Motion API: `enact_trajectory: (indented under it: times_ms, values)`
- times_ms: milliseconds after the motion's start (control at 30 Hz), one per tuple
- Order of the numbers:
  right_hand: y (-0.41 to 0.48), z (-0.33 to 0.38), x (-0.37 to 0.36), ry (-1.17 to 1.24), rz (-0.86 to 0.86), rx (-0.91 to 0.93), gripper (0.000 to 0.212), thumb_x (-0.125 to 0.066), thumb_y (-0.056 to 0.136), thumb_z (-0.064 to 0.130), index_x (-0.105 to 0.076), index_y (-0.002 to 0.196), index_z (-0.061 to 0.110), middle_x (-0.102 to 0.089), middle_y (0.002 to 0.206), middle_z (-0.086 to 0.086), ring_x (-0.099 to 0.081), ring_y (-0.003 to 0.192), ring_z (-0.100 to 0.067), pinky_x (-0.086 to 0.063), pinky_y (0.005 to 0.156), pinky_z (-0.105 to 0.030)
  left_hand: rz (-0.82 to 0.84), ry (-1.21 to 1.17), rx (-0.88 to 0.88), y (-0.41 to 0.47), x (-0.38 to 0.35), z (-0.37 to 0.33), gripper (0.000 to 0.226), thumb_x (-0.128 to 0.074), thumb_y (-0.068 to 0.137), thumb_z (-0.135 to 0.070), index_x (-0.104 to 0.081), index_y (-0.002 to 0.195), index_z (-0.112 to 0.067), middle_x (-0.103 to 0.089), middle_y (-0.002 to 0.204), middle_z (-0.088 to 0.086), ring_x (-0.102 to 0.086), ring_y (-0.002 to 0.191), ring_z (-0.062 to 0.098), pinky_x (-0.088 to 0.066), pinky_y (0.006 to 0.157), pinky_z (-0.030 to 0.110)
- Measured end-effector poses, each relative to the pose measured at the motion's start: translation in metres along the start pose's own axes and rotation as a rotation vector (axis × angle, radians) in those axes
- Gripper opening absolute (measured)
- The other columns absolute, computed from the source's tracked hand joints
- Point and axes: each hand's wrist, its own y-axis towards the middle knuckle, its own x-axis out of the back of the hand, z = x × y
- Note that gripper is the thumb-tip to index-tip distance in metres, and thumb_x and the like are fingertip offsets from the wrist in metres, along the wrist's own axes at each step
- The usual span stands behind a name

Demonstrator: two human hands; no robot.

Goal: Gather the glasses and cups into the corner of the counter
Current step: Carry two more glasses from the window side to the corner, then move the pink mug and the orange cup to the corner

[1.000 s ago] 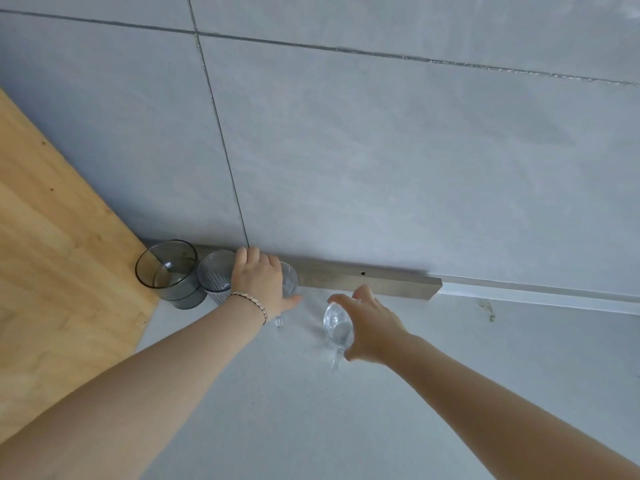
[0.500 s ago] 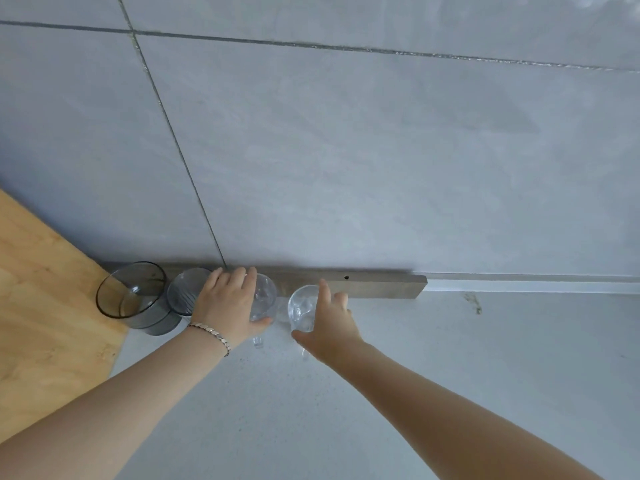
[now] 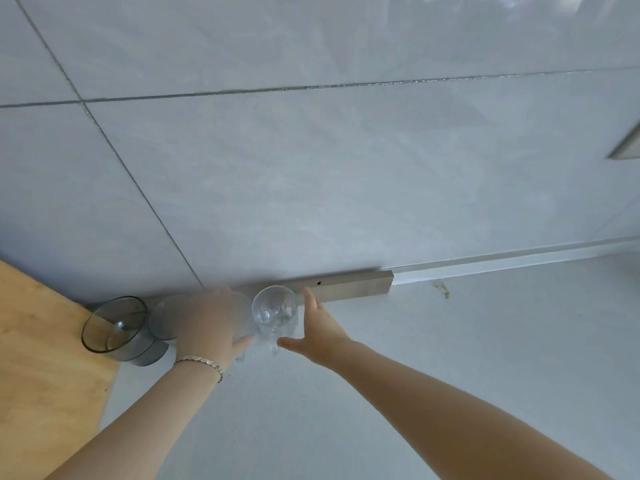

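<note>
Grey tiled wall (image 3: 311, 185), metal strip (image 3: 356, 287) at base, pale counter (image 3: 450, 368), wooden panel (image 3: 41, 375) left.

Glasses (image 3: 114, 329) block corner; wall (image 3: 346, 188) behind; right counter (image 3: 485, 341) free.

Silver link bracelet (image 3: 202, 361), bare forearms

Counter (image 3: 450, 375): matt, pale grey, fine speckle. Tiles (image 3: 346, 185), 12 o'clock: glossy, smooth; grout lines rough. Strip (image 3: 356, 289) at wall foot: brushed metal, satin. Board (image 3: 41, 358), 9 o'clock: light wood, grain visible, matt. Cup (image 3: 114, 327) beside it: smoky transp. glass, glossy. Tumbler (image 3: 164, 317): grey glass, blurred. Clear glass (image 3: 275, 313), centre: glossy. 2nd glass (image 3: 245, 320), gripped by left hand (image 3: 204, 323): clear. Bracelet (image 3: 201, 360): polished metal links.
</note>
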Motion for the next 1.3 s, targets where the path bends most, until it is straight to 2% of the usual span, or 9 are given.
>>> enact_trajectory:
  times_ms: [133, 200, 233, 300, 400, 500, 900, 1133, 1300]
  values:
    - [-0.049, -0.049, 0.03, -0.136, 0.196, -0.129, 0.06, -0.062, 0.087, 0.03, -0.038, 0.139, 0.015, -0.052, 0.136, -0.006, -0.053, 0.121, -0.021, -0.044, 0.1, -0.032, -0.084, -0.07, -0.119, -0.042, 0.018, -0.043, 0.06, -0.07, 0.078, -0.027, -0.05, 0.131, -0.007, -0.055, 0.131, 0.015, -0.056, 0.115, 0.035, -0.044, 0.099, 0.042]
    - [-0.08, -0.083, 0.052, -0.243, 0.249, -0.18, 0.048, -0.06, 0.088, 0.031, -0.049, 0.131, 0.016, -0.053, 0.135, -0.004, -0.051, 0.123, -0.02, -0.041, 0.101, -0.03, 0.087, -0.031, -0.214, -0.063, 0.024, -0.075, 0.027, -0.052, 0.087, -0.031, -0.055, 0.114, -0.026, -0.061, 0.115, -0.002, -0.058, 0.108, 0.023, -0.046, 0.087, 0.03]
    - [-0.096, -0.1, 0.064, -0.284, 0.247, -0.204, 0.045, -0.058, 0.089, 0.031, -0.05, 0.13, 0.015, -0.053, 0.135, -0.004, -0.049, 0.125, -0.019, -0.039, 0.102, -0.031, 0.189, -0.053, -0.217, -0.071, 0.025, -0.093, 0.011, -0.045, 0.089, -0.032, -0.055, 0.095, -0.032, -0.061, 0.103, -0.008, -0.059, 0.104, 0.019, -0.044, 0.08, 0.027]
    - [-0.127, -0.136, 0.089, -0.337, 0.218, -0.255, 0.043, -0.055, 0.09, 0.031, -0.051, 0.13, 0.015, -0.052, 0.135, -0.004, -0.046, 0.128, -0.02, -0.039, 0.102, -0.032, 0.338, -0.101, -0.224, -0.083, 0.026, -0.137, 0.014, -0.042, 0.089, -0.034, -0.044, 0.075, -0.032, -0.06, 0.096, -0.011, -0.06, 0.101, 0.016, -0.041, 0.076, 0.024]
    - [-0.181, -0.194, 0.133, -0.344, 0.162, -0.337, 0.042, -0.053, 0.091, 0.032, -0.051, 0.13, 0.017, -0.05, 0.137, -0.004, -0.045, 0.128, -0.019, -0.038, 0.101, -0.031, 0.443, -0.039, -0.289, -0.095, 0.027, -0.217, 0.012, -0.042, 0.091, -0.037, -0.049, 0.096, -0.03, -0.058, 0.122, -0.007, -0.056, 0.114, 0.016, -0.042, 0.087, 0.025]
    - [-0.245, -0.258, 0.183, -0.291, 0.099, -0.412, 0.042, -0.051, 0.091, 0.032, -0.049, 0.131, 0.017, -0.051, 0.135, -0.002, -0.047, 0.126, -0.018, -0.039, 0.1, -0.03, 0.448, -0.052, -0.393, -0.106, 0.034, -0.312, 0.028, -0.043, 0.09, -0.035, -0.055, 0.113, -0.023, -0.057, 0.125, -0.004, -0.055, 0.116, 0.018, -0.042, 0.09, 0.025]
    - [-0.495, -0.524, 0.351, -0.232, -0.226, -0.662, 0.034, -0.049, 0.09, 0.028, -0.054, 0.123, 0.022, -0.056, 0.126, -0.001, -0.055, 0.115, -0.023, -0.044, 0.091, -0.028, 0.345, -0.24, -0.571, -0.208, 0.062, -0.674, 0.021, -0.046, 0.088, -0.026, -0.061, 0.101, -0.021, -0.064, 0.114, -0.002, -0.061, 0.103, 0.021, -0.048, 0.087, 0.029]
    - [-0.533, -0.607, 0.411, -0.151, -0.356, -0.703, 0.031, -0.049, 0.09, 0.026, -0.057, 0.119, 0.025, -0.058, 0.124, 0.003, -0.057, 0.111, -0.02, -0.04, 0.078, -0.024, 0.333, -0.294, -0.544, -0.217, 0.06, -0.781, 0.015, -0.048, 0.086, -0.025, -0.06, 0.095, -0.023, -0.066, 0.109, -0.002, -0.062, 0.1, 0.022, -0.048, 0.084, 0.03]
    - [-0.503, -0.634, 0.457, -0.119, -0.448, -0.7, 0.036, -0.051, 0.089, 0.026, -0.054, 0.124, 0.019, -0.057, 0.126, -0.003, -0.058, 0.111, -0.023, -0.048, 0.087, -0.03, 0.326, -0.268, -0.522, -0.173, 0.061, -0.821, 0.007, -0.05, 0.085, -0.022, -0.055, 0.082, -0.025, -0.067, 0.107, 0.0, -0.062, 0.099, 0.023, -0.05, 0.088, 0.031]
